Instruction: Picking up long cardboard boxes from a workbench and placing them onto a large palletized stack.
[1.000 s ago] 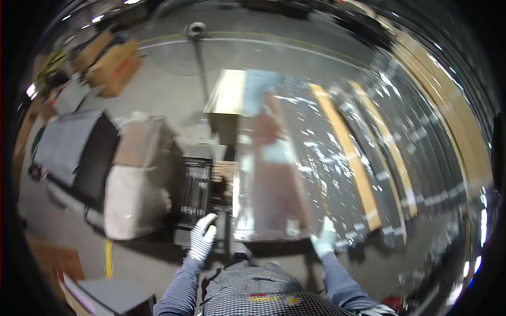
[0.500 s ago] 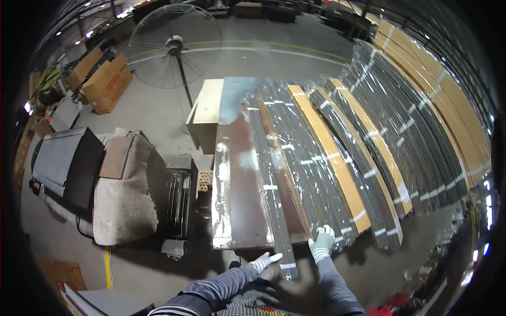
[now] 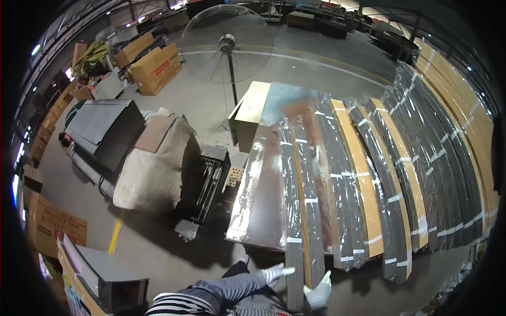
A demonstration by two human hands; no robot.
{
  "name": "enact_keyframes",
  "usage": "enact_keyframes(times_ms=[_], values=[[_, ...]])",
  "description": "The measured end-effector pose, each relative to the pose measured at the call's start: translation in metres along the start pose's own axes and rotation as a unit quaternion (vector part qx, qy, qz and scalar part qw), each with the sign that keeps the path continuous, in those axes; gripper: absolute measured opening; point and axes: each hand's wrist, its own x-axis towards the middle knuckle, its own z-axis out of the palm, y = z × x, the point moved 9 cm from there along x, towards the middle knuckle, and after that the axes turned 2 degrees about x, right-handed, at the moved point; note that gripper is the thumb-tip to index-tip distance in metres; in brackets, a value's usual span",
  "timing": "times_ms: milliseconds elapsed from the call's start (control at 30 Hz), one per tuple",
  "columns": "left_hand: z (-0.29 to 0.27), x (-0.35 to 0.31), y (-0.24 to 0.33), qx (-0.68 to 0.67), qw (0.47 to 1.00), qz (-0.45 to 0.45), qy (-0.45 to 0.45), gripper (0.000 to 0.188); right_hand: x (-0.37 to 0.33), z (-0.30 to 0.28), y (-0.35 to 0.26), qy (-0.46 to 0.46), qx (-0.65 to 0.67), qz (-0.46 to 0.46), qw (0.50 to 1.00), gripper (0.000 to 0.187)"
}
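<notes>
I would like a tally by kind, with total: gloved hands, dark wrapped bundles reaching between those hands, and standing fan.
Left hand and right hand, gloved: 2
Left bundle and right bundle, dark and wrapped: 2
Standing fan: 1
Total: 5

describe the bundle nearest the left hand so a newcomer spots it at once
Find the shiny brown table near the middle. On it, the long grey bundle juts past the near edge, beside the left hand. Neighbouring bundles all lie farther right.

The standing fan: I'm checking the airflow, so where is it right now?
In the head view, the standing fan is near the top, slightly left of centre, beyond the brown-topped table and just right of a brown cardboard box.
</notes>
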Motion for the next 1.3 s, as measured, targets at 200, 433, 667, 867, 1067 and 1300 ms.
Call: enact_keyframes(times_ms=[200, 433, 667, 867, 1067, 1300], values=[[-0.001, 0.014, 0.073, -0.009, 0.99, 0.077, 0.116, 0.071, 0.05, 0.025, -0.009, -0.034, 0.097, 0.006, 0.995, 0.095], [-0.024, -0.066, 0.042, 0.039, 0.976, 0.16, 0.14, 0.092, -0.01, 0.034, -0.043, -0.045, 0.082, -0.139, 0.986, 0.073], [-0.067, -0.186, 0.073, -0.157, 0.929, 0.116, 0.316, 0.094, -0.026, 0.0, -0.162, -0.109, 0.062, -0.345, 0.93, 0.075], [-0.16, -0.191, 0.094, -0.249, 0.858, 0.246, 0.376, 0.106, 0.005, 0.02, -0.269, -0.072, -0.035, -0.445, 0.892, 0.088], [-0.205, -0.229, 0.141, -0.286, 0.845, 0.238, 0.385, 0.113, 0.023, 0.04, -0.349, -0.121, 0.014, -0.449, 0.885, 0.082], [-0.304, -0.224, 0.167, -0.336, 0.776, 0.341, 0.41, 0.13, 0.049, 0.068, -0.451, -0.136, -0.061, -0.439, 0.886, 0.072]])
